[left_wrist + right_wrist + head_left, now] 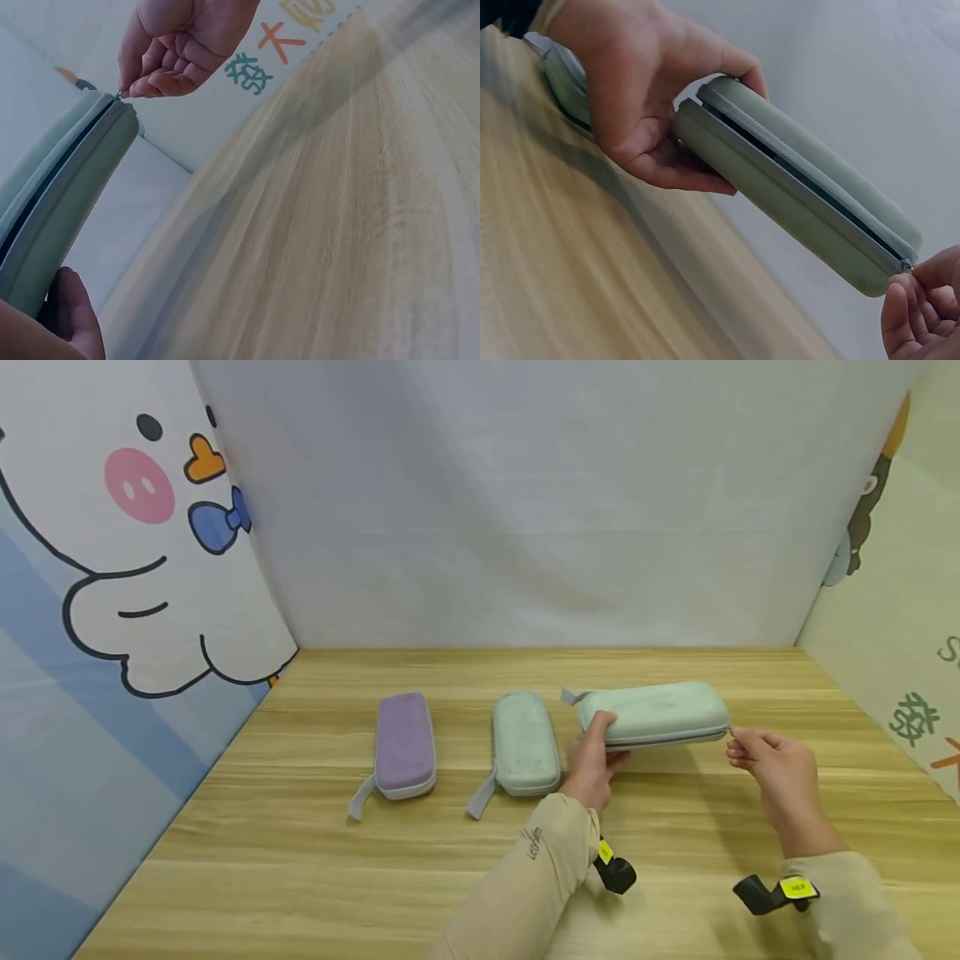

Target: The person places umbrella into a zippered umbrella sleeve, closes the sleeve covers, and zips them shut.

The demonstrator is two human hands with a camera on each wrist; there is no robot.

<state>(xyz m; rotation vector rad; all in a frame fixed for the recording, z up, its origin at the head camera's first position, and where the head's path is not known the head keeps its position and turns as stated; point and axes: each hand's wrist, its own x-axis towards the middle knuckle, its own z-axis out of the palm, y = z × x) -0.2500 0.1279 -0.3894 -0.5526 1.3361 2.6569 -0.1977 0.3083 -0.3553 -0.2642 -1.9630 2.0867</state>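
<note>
A light green zippered case (652,710) is held above the table, its long side facing me. My left hand (592,768) grips its left end, thumb on top and fingers underneath. At the right front corner my right hand (780,772) pinches the zipper pull (907,265) between thumb and forefinger. Along the near side the zipper (802,176) is parted, a dark gap showing between its two edges. A grey fabric loop (573,697) sticks out from the case's far left end. The inside of the case is hidden.
A second green case (527,743) lies on the wooden table (315,877) just left of my left hand. Farther left lies a purple case (405,743). Both have grey loops toward me. A pale curtain (525,510) stands behind, with printed panels at the sides.
</note>
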